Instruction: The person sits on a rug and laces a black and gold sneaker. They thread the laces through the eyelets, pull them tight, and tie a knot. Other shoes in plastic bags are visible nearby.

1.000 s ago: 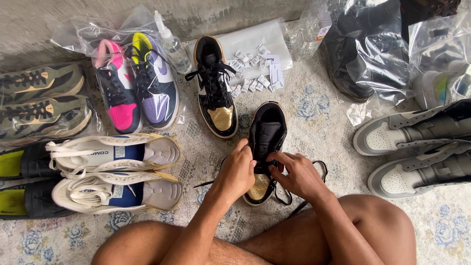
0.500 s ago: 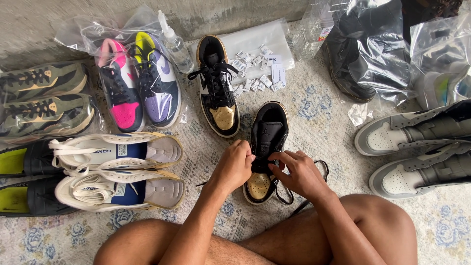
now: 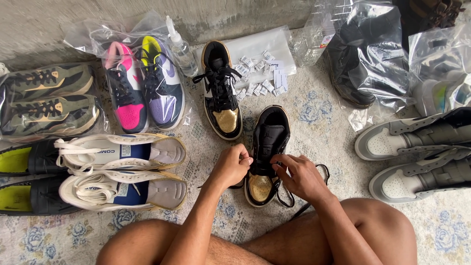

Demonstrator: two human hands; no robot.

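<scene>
Head view: glossy black-gold sneaker (image 3: 267,152), laces pinched.

Single head-worn view, looking steeply down from close above the seated person's knees onto the floor (image 3: 314,113), facing the wall (image 3: 147,10).

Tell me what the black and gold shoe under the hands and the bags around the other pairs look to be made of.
Black and gold shoe: likely patent or coated leather, since the gold toe and black panels shine. Black lace: seemingly woven fabric, matte and limp. Bags: thin clear plastic film, crinkled with bright glare.
</scene>
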